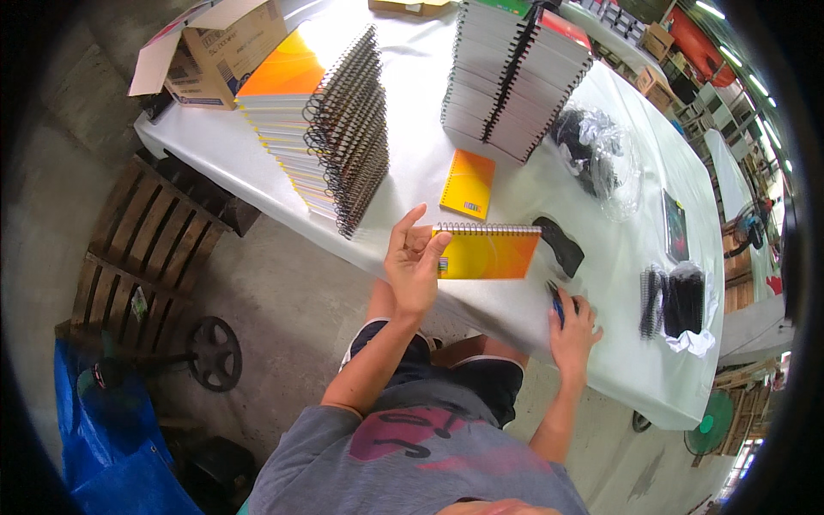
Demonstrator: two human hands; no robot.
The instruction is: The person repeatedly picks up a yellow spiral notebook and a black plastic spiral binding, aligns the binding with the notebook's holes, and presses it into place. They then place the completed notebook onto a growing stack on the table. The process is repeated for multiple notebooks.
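My left hand is closed on the left end of a yellow-orange spiral notebook, thumb on its cover. The notebook is held up at the near table edge, its wire coil along the top. My right hand rests by the table edge, fingers wrapped round blue-handled pliers whose dark tip points away from me. A curved black object, its kind unclear, lies just beyond the pliers. Another yellow spiral notebook lies flat on the table beyond the held one.
On the white-covered table stand a tall stack of orange spiral notebooks and stacks of black-bound books. Clear plastic wrap with black pieces and a bundle of black coils lie right. An open carton sits far left.
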